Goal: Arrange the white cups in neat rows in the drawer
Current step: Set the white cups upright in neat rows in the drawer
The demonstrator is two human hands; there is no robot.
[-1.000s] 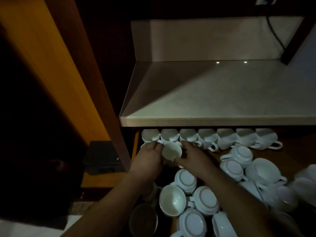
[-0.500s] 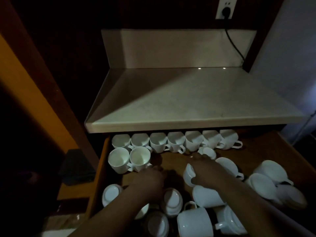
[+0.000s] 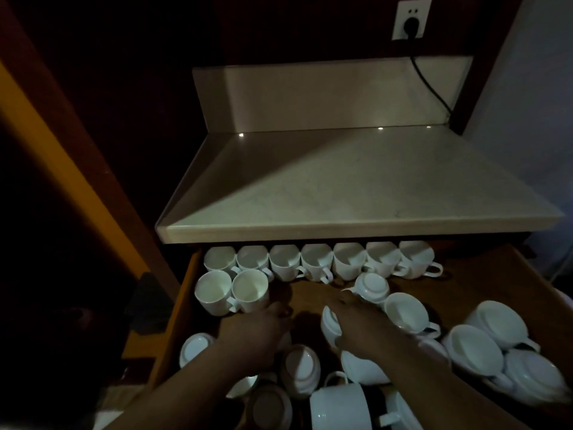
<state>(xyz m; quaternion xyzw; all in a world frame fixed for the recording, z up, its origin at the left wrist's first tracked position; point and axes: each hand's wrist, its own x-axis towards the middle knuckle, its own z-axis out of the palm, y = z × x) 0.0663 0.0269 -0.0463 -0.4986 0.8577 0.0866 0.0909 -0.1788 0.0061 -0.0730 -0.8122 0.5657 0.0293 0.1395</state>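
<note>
1. White cups [image 3: 403,310] fill the open drawer [image 3: 471,290]. The back row [image 3: 316,262] has seven cups standing mouth up, side by side, half tucked under the tabletop [image 3: 356,187].
2. Two more cups [image 3: 232,293] stand just in front of that row at the left end. I think they start the second row, so it can grow from left to right.
3. The loose cups [image 3: 477,346] lie in a heap nearer the person. Some are upside down and some are on their sides, not yet set in a row.
4. The right hand [image 3: 362,324] reaches down with its back facing up. Its grip curls round a tipped cup [image 3: 329,325], likely the next one to go beside the two.
5. The left hand [image 3: 257,330] hangs low just in front of the two cups, with its fingers bent down. It is too dark to tell if its grip holds anything.
6. A wall plug [image 3: 410,18] sits high above the tabletop.
</note>
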